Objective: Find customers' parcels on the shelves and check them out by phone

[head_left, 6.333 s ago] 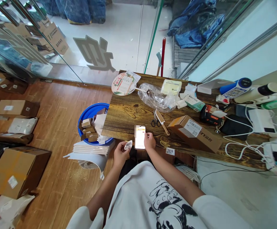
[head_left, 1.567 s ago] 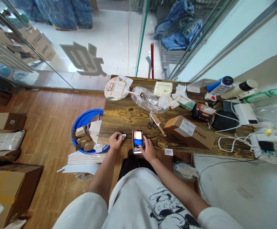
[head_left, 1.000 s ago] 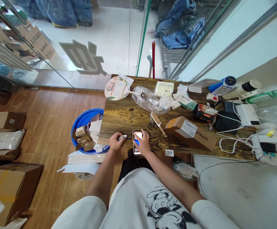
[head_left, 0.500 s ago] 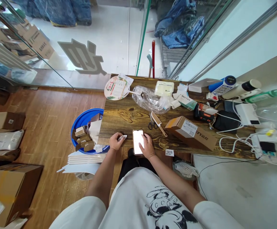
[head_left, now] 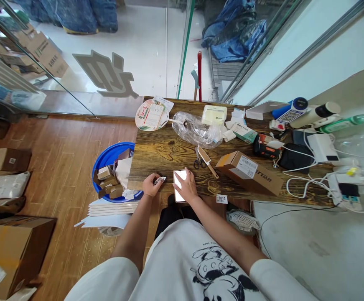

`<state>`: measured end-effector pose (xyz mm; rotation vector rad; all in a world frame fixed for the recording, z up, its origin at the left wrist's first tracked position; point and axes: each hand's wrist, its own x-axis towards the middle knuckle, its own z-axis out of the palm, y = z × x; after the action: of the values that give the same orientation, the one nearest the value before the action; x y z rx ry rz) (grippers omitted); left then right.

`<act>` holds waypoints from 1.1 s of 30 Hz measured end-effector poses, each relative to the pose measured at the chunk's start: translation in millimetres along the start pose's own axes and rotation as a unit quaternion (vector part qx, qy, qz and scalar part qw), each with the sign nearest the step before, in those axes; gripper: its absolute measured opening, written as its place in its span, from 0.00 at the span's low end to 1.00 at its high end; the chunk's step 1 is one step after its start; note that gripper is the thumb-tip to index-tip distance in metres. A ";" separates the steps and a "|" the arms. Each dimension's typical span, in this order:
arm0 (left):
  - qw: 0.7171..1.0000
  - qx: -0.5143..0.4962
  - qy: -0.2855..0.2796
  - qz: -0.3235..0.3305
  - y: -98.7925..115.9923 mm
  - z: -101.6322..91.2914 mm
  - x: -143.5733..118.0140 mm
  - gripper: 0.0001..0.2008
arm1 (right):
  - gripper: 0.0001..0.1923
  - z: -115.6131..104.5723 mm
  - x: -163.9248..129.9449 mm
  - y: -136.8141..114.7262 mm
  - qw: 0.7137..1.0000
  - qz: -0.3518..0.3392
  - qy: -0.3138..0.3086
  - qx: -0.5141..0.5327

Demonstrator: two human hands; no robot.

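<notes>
My left hand (head_left: 151, 185) is closed on a small white paper label (head_left: 160, 180) with dark printed digits, held at the table's front edge. Just right of it lies a phone (head_left: 179, 197) with a bright white screen, its lower end reaching past that edge. Over the phone, my right hand (head_left: 186, 187) has its fingers spread, their tips at the screen, covering its middle and right side. Beyond the phone are black-handled scissors (head_left: 197, 163) and a knife (head_left: 204, 156) with a wooden handle and a brown cover on the blade.
The wooden table (head_left: 156, 156) bears a cardboard box (head_left: 247, 171), a round fan (head_left: 144, 119), clear plastic wrap (head_left: 197, 129) and white cables (head_left: 304, 186). A label reading 5010 (head_left: 222, 199) hangs at its front edge. A blue bin (head_left: 98, 161) with small boxes stands left.
My right hand has shifted left from the phone's right side to over its screen, with fingers now spread. My left hand still holds the label. The camera view has shifted slightly.
</notes>
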<state>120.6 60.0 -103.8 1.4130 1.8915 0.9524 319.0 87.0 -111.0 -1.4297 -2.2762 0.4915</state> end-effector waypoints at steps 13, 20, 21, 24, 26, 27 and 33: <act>1.000 0.007 -0.002 -0.009 0.5 -0.2 -0.8 0.07 | 0.30 -3.4 -41.1 29.9 0.999 -0.035 -0.013 0.012; 1.000 0.007 -0.004 -0.006 -0.1 0.5 -0.9 0.06 | 0.25 -3.5 -35.0 22.9 1.000 -0.022 -0.010 0.000; 1.000 0.007 -0.003 -0.007 -0.4 0.7 -0.9 0.06 | 0.25 -3.9 -34.8 23.2 1.000 -0.021 -0.009 0.001; 1.000 0.009 -0.002 -0.008 -1.2 1.1 -0.6 0.06 | 0.27 -5.0 -35.4 24.8 1.000 -0.018 -0.010 0.003; 1.000 0.012 -0.001 -0.008 -1.3 1.1 -0.5 0.07 | 0.27 -5.7 -35.8 24.8 1.000 -0.018 -0.012 0.004; 1.000 0.013 -0.001 -0.008 -1.2 1.0 -0.5 0.07 | 0.27 -5.9 -35.8 24.2 1.000 -0.018 -0.013 0.005; 1.000 0.020 0.005 -0.007 -1.5 1.1 -1.3 0.07 | 0.25 -6.1 -32.4 16.4 1.000 -0.008 -0.020 -0.002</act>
<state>121.0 58.7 -105.6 1.4194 1.9354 0.9210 347.4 64.9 -118.7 -1.4142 -2.3195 0.5143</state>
